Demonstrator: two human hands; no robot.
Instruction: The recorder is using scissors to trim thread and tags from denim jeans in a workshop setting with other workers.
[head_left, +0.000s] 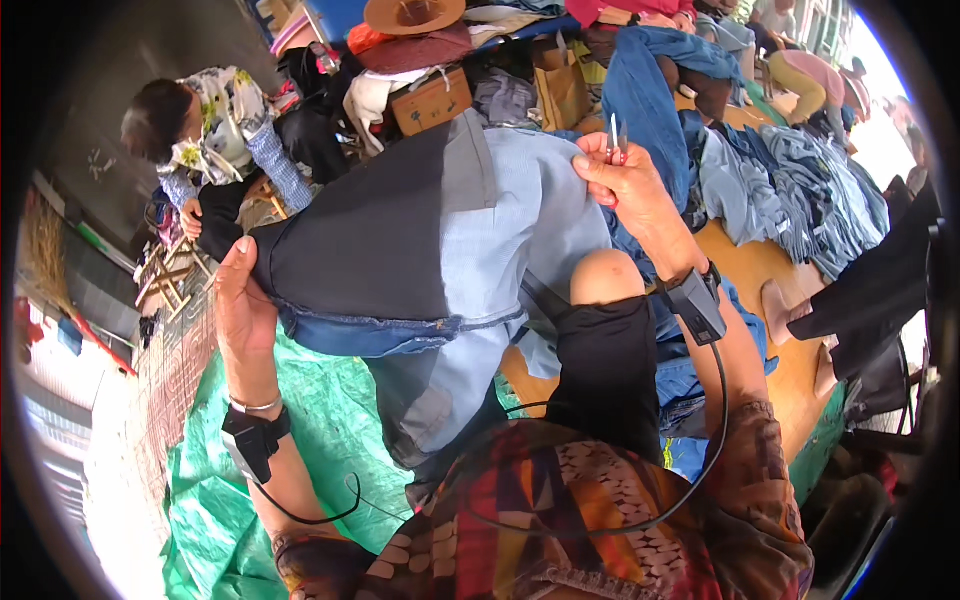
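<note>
Spread across my lap is a pair of jeans [490, 260] in light blue denim, with a wide black section and a grey patch; a dark blue inside edge shows along its lower seam. My left hand [245, 300] grips the black end, thumb on top and fingers mostly hidden beneath. At the other end, my right hand [630, 190] is closed around small thread snips [615, 150] with red handles, their blades pointing up. Its fingertips also touch the light denim. Wristbands with black devices and cables sit on both of my wrists.
A green tarp [330, 420] lies below on the left. To the right, a heap of jeans [790, 190] rests on a tan board [745, 270]. Another person [220, 140] sits at the far left, near a cardboard box [432, 100]. More people are at the back right.
</note>
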